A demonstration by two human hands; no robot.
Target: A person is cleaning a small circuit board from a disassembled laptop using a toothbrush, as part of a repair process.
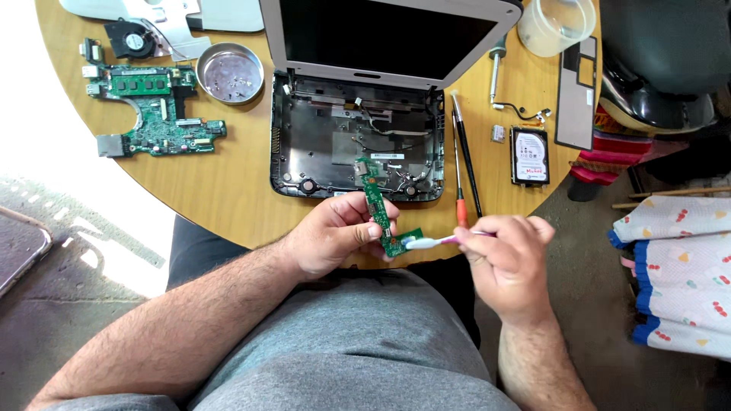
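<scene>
At the lower middle of the frame the left hand (335, 236) pinches a narrow green circuit board (378, 207) between thumb and fingers, while the right hand (509, 262) is closed around a toothbrush (438, 241) whose head touches the board's lower end. The laptop (358, 114) above is already stripped to its shell (keyboard gone); the motherboard (152, 114), fan (129, 39) and hard drive (529, 156) lie out on the round table (221, 190). By my judgement teardown is done, cleaning is under way and reassembly remains.
</scene>
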